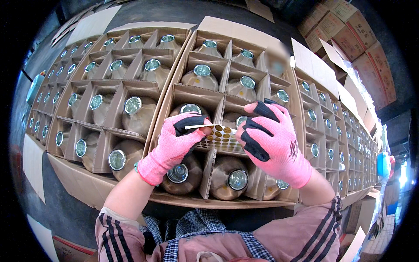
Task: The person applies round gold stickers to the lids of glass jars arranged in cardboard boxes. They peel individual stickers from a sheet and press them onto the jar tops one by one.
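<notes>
Between my hands is a sheet of round gold stickers (217, 136), held above an open carton and bent, with its pale edge turned up. My left hand (183, 133), in a pink glove with black patches, pinches the sheet's left end. My right hand (275, 139), gloved alike, has curled fingers at the sheet's right end, with bare fingertips showing; the exact grip is partly hidden. Under the hands stand large glass bottles (229, 179) in the cardboard dividers (207, 172) of the carton (218, 202). Some bottles carry a gold dot.
Another carton of bottles (78, 174) adjoins on the left, with more beyond it. To the right a row of filled cartons (321, 168) runs away. Stacked closed boxes (353, 39) stand at the back right. Upright flaps (240, 32) edge the cartons.
</notes>
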A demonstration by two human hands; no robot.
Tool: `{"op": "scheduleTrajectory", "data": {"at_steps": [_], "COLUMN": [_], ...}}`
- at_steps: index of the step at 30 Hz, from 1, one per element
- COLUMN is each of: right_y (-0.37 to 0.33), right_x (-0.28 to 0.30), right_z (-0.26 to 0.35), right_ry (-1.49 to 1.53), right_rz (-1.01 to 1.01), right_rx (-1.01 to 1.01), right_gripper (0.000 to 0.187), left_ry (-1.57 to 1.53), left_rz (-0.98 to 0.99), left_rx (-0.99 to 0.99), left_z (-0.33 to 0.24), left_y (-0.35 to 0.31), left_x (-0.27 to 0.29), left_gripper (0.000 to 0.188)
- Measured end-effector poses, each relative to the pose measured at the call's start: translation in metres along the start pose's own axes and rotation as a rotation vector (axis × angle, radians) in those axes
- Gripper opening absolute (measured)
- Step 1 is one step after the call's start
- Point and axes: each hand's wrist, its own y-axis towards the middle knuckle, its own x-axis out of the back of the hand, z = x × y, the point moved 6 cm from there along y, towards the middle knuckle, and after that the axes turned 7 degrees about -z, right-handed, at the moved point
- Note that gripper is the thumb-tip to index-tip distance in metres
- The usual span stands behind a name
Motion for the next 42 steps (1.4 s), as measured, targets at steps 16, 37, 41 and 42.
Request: {"op": "scheduleTrajectory", "data": {"at_steps": [16, 37, 41, 42], "right_y": [-0.058, -0.040, -0.032, -0.031], "right_x": [-0.007, -0.107, -0.110, -0.111], "right_z": [-0.316, -0.361, -0.358, -0.358], "right_ry": [-0.005, -0.863, -0.921, -0.912], "right_rz": [-0.170, 0.754, 0.671, 0.635], "right_rx": [-0.826, -0.451, -0.337, -0.341], "right_gripper": [0.026, 0.033, 0.026, 0.025], "left_ry": [0.065, -0.053, -0.032, -0.033], "left_rz": [-0.069, -0.046, -0.025, -0.030], "left_rx": [0.171, 0.317, 0.312, 0.313], "left_z": [0.015, 0.025, 0.025, 0.024], "left_y": [0.005, 0.002, 0.002, 0.002], "left_x": [-0.006, 0.005, 0.005, 0.005], "left_gripper": [0.015, 0.016, 0.016, 0.016]}}
